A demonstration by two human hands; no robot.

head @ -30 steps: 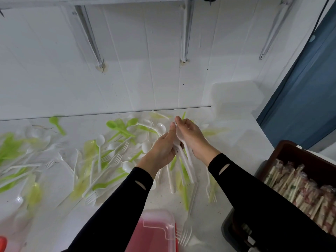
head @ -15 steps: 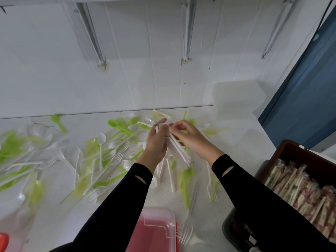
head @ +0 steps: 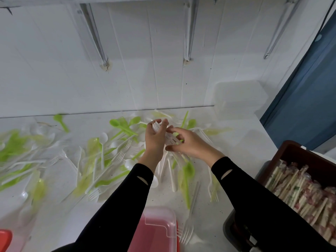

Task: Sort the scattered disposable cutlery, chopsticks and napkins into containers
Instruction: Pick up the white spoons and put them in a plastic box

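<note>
i'm gripping a bundle of white cutlery (head: pixel 170 140) just above the counter (head: pixel 243 153) in my left hand (head: pixel 154 142), fingers curled round it. my right hand (head: pixel 192 145) is pinching its lower end. i'd be squaring the handles before boxing it. loose spoons and forks (head: pixel 103 139) are lying across the white counter, below a white panelled wall (head: pixel 145 60).

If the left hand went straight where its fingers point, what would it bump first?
Likely the white wall, after passing above scattered cutlery; how high the left hand is held is unclear.
</note>
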